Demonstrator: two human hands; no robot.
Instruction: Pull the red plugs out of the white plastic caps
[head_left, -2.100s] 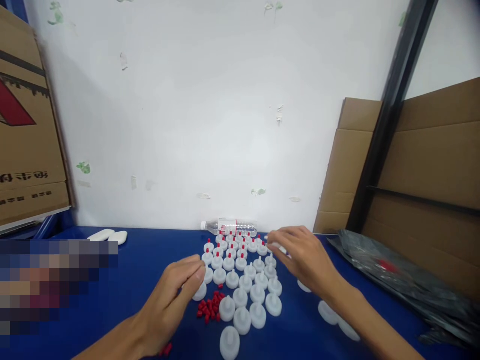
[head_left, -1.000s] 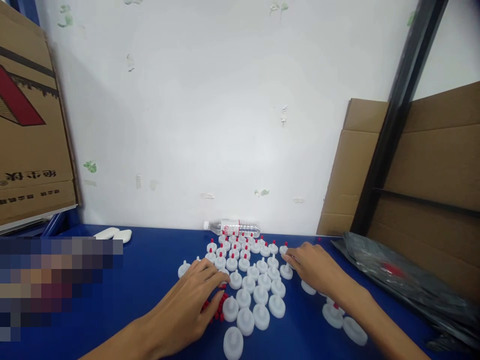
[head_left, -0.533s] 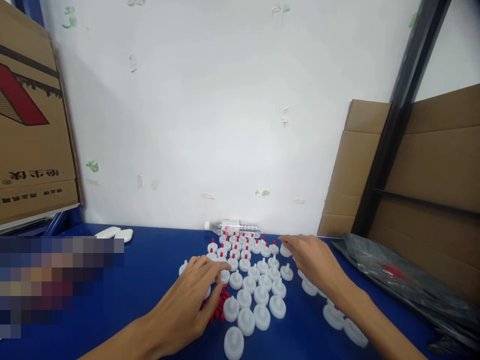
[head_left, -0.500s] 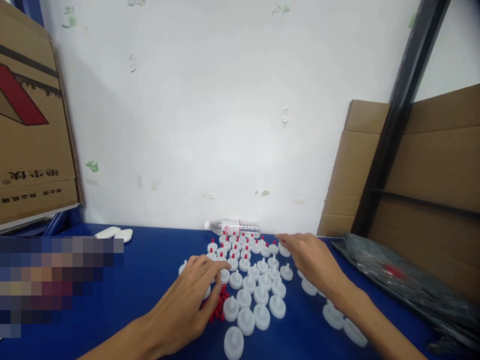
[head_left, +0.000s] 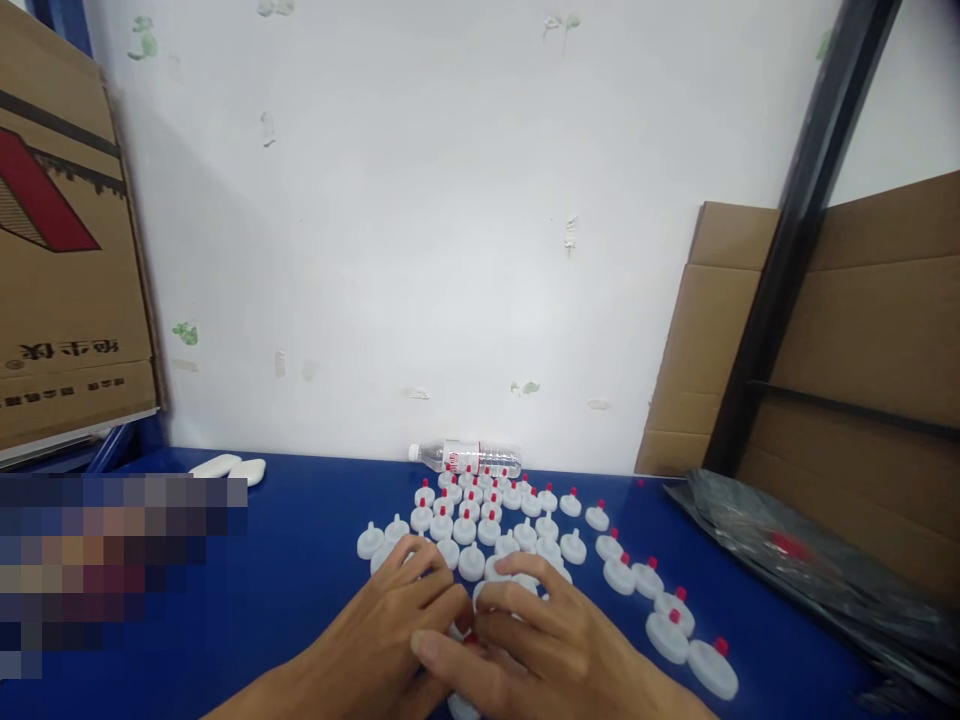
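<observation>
My left hand (head_left: pixel 390 625) and my right hand (head_left: pixel 544 640) meet low in the middle of the table, with fingers curled toward each other. A speck of red (head_left: pixel 470 637) shows between them, but my own fingers hide what they pinch. Around and beyond both hands stand several round white nozzle lids (head_left: pixel 472 562), spouts upward and bare. Farther back are white lids with red tips (head_left: pixel 466 528) on their spouts. A line of red-tipped lids (head_left: pixel 619 574) curves down the right side. My hands cover some lids in front.
A clear plastic bottle (head_left: pixel 480 457) lies on its side by the wall. Two white objects (head_left: pixel 247 471) rest at the back left of the blue table (head_left: pixel 300 540). Grey plastic bags (head_left: pixel 810 570) lie at the right. Cardboard boxes (head_left: pixel 67 300) flank the left side. A pixelated patch covers the lower left.
My right hand has come from the lids at the back right down and left to my left hand. The lid it covered now shows a red tip. The loose red pieces are now hidden.
</observation>
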